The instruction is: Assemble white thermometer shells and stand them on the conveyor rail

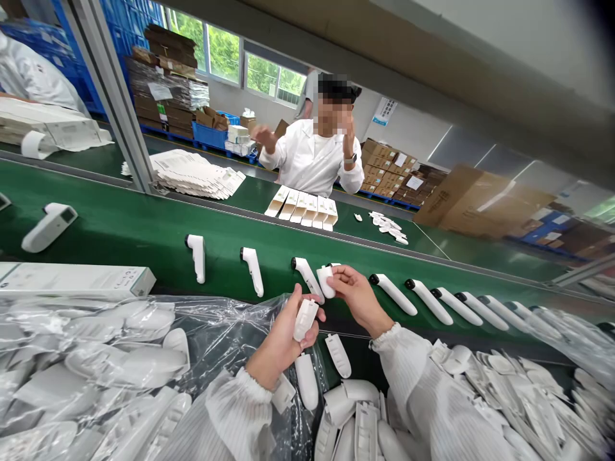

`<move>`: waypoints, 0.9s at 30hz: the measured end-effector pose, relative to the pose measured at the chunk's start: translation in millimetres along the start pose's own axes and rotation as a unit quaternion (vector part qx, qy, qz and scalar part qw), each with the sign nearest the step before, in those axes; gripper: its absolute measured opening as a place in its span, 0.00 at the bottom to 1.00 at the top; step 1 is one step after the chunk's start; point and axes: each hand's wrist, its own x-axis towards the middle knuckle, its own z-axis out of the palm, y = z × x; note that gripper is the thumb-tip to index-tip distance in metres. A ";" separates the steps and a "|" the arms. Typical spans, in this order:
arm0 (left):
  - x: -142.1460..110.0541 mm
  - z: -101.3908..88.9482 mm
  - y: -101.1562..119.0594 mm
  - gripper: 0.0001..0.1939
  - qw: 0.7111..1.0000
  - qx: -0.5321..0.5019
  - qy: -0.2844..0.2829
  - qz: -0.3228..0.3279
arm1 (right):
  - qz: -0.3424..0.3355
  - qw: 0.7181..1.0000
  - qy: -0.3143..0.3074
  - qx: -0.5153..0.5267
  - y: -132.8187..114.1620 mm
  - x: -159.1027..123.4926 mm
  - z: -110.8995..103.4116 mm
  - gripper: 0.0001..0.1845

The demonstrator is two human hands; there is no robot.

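The left hand (283, 336) has its grip closed around a white plastic cover (305, 320); the right hand (358, 296) pinches a second cover (327, 283) nearby, before the green conveyor belt (125, 240) carrying handheld infrared thermometers (396, 297).

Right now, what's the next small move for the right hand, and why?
Probably ease the white cover in the right hand toward the black-tipped white device beside it: the cover is pinched at the fingertips and partly overlaps that device in this view, while the left hand holds a second cover. I can't tell whether they touch.
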 end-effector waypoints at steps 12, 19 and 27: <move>-35.4 18.5 31.4 0.14 0.794 0.606 0.012 0.047 | -0.080 0.792 -0.005 -0.605 42.9 17.5 -1.6 0.20; -44.6 39.0 18.3 0.34 0.544 0.837 -0.001 -0.067 | -0.098 0.778 -0.021 -0.621 -4.4 -27.2 -2.8 0.21; -39.8 28.6 -4.5 0.24 0.533 0.845 -0.002 -0.037 | -0.003 0.742 -0.160 -0.651 -2.2 -103.3 1.9 0.12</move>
